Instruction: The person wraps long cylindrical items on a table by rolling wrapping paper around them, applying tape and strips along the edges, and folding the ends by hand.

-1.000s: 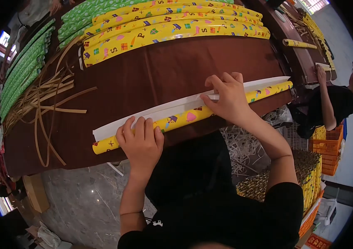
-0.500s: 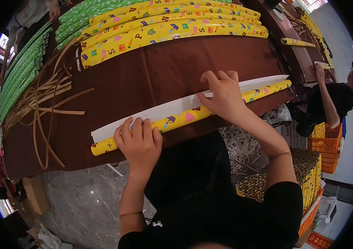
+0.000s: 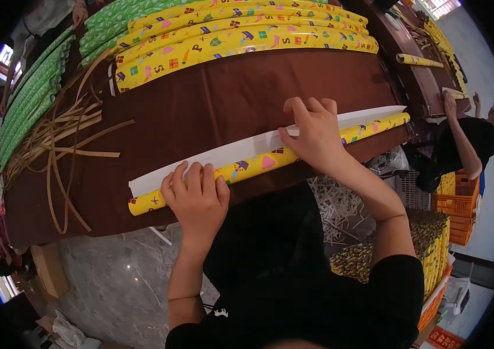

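co-worker's far hand [image 3: 478, 99] now raised; hands and roll barely shifted

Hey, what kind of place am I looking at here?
Likely a gift-wrap packing workshop. Both hands, left hand and right hand, press a yellow printed paper roll on a brown table, with stacked finished rolls behind and a co-worker at another bench.
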`<state>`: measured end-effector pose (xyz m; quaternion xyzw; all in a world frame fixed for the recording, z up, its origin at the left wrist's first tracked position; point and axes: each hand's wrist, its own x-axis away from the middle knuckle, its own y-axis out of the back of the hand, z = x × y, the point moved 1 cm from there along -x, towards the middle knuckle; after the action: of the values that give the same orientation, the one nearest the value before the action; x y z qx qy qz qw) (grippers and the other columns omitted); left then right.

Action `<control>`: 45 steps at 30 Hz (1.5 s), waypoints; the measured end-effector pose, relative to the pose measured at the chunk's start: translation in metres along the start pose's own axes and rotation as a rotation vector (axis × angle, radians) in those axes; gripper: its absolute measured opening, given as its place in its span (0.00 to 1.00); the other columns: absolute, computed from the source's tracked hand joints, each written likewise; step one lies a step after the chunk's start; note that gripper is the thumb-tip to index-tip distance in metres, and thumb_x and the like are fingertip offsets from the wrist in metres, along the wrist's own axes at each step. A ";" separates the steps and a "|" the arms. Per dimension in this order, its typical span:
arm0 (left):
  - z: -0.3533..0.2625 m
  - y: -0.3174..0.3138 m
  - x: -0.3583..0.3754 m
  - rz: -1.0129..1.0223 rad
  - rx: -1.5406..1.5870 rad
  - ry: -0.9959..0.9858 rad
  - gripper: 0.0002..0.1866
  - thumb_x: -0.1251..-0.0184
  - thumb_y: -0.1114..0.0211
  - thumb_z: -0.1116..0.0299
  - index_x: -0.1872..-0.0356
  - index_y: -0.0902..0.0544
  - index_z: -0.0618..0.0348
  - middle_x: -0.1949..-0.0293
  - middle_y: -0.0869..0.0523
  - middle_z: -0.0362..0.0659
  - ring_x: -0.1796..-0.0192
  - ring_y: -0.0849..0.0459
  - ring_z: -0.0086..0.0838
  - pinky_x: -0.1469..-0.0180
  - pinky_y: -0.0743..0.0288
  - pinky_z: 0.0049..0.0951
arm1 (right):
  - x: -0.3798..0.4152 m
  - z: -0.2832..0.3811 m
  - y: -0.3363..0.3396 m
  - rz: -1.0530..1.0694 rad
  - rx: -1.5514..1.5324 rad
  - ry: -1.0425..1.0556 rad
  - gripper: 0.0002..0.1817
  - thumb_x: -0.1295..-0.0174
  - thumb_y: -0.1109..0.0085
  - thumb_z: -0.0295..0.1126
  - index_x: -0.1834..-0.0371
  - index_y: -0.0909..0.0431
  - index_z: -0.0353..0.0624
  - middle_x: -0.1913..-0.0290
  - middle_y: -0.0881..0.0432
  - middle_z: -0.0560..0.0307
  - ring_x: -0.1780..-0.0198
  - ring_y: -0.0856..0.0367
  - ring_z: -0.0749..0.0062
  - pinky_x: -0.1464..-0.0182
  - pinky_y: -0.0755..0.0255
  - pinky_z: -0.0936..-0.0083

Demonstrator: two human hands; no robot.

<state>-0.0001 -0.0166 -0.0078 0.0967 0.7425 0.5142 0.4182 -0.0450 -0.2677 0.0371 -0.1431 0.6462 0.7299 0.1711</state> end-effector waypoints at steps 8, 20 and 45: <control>-0.002 0.003 -0.004 0.016 0.001 0.015 0.14 0.41 0.34 0.62 0.58 0.15 0.59 0.53 0.19 0.45 0.44 0.23 0.42 0.39 0.37 0.50 | 0.003 -0.002 0.001 0.002 0.007 -0.029 0.21 0.51 0.27 0.35 0.56 0.28 0.50 0.78 0.22 0.65 0.64 0.23 0.65 0.50 0.39 0.63; -0.059 -0.012 -0.031 0.055 0.097 -0.014 0.19 0.38 0.34 0.61 0.52 0.17 0.64 0.51 0.18 0.50 0.45 0.22 0.44 0.41 0.32 0.45 | 0.004 0.001 -0.003 -0.018 0.046 -0.029 0.21 0.52 0.27 0.36 0.57 0.27 0.49 0.76 0.19 0.63 0.64 0.23 0.64 0.47 0.39 0.61; -0.097 -0.035 -0.049 0.044 0.190 -0.128 0.19 0.41 0.37 0.63 0.55 0.16 0.68 0.50 0.16 0.49 0.45 0.20 0.42 0.44 0.28 0.43 | 0.021 -0.089 0.078 0.200 -0.109 -0.203 0.20 0.48 0.23 0.42 0.58 0.22 0.47 0.74 0.22 0.67 0.63 0.23 0.71 0.41 0.43 0.64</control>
<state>-0.0291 -0.1265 -0.0003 0.1850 0.7574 0.4432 0.4423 -0.0988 -0.3625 0.0869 -0.0125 0.5961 0.7879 0.1541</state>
